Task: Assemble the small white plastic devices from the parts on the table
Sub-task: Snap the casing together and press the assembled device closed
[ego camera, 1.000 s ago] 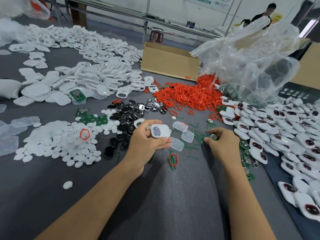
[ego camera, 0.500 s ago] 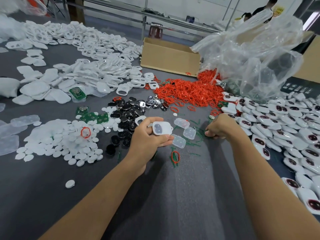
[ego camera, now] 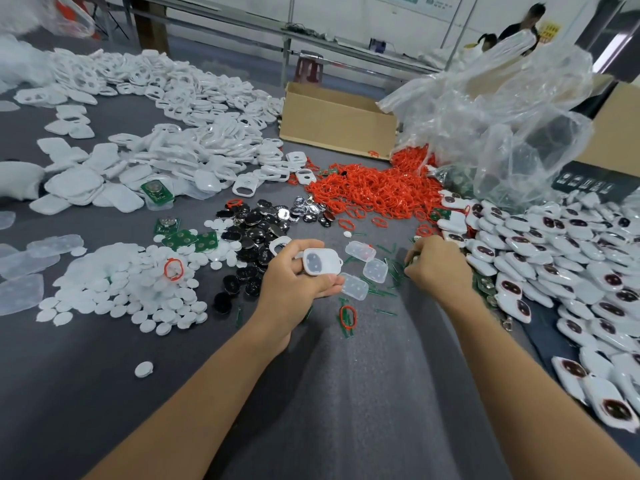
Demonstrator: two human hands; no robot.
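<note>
Grey table (ego camera: 346, 410), cardboard box (ego camera: 332, 129) behind: left hand (ego camera: 294, 285) grips white shell (ego camera: 320, 261); right hand (ego camera: 436, 265) unclear.

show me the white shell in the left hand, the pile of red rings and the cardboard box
white shell (ego camera: 320, 260), head view, middle of its flat face
pile of red rings (ego camera: 374, 194), head view, centre of the heap
cardboard box (ego camera: 336, 124), head view, its front wall
</note>
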